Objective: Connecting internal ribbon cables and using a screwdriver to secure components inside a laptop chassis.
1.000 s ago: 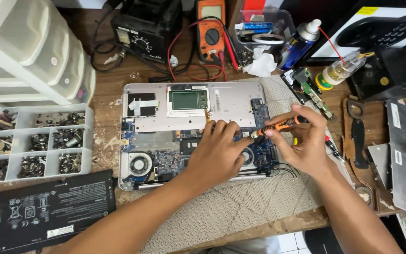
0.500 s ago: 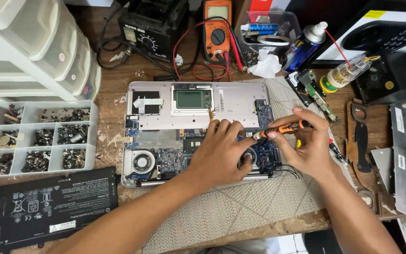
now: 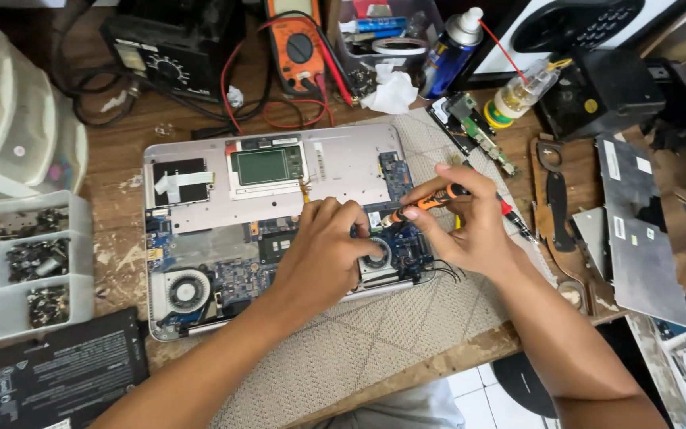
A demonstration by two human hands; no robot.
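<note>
Opened laptop (image 3: 279, 230): silver-grey shell, blue circuit boards, a green panel set in white near the top edge. Screwdriver (image 3: 430, 204) in the right hand (image 3: 470, 230): orange with black (tip dark). Mat (image 3: 375, 342) beneath: beige, fine woven grid. Table (image 3: 121, 151): brown wood, pale scuffs. Multimeter (image 3: 299, 52): orange body, red and black leads. Spray can (image 3: 446, 56): blue, white cap, red straw. Battery pack (image 3: 49, 381): black, white print.

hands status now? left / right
Left hand: palm down, resting on the opened laptop, holding nothing visible.
Right hand: closed on orange screwdriver.
</note>
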